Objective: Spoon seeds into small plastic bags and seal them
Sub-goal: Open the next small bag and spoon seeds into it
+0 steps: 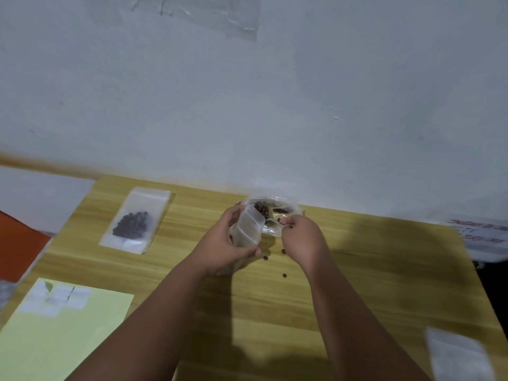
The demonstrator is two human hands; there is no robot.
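My left hand (224, 243) grips a small clear plastic bag (248, 226) and holds it upright with its mouth toward a clear container (286, 207) of dark brown seeds (261, 209) at the table's far edge. My right hand (301, 237) is closed with its fingertips pinched at the container's near rim, next to the bag's mouth; what it holds is hidden, and no spoon shows. A few loose seeds (284, 275) lie on the wooden table (357, 284) below my hands. To the left lies a flat filled bag (136, 220) with dark seeds inside.
A pale yellow sheet (68, 334) bearing white labels lies at the front left. An orange object (19, 246) sits at the left edge. An empty clear bag (459, 356) rests at the front right. A paper with red print (483, 232) lies far right. The wall stands just behind the table.
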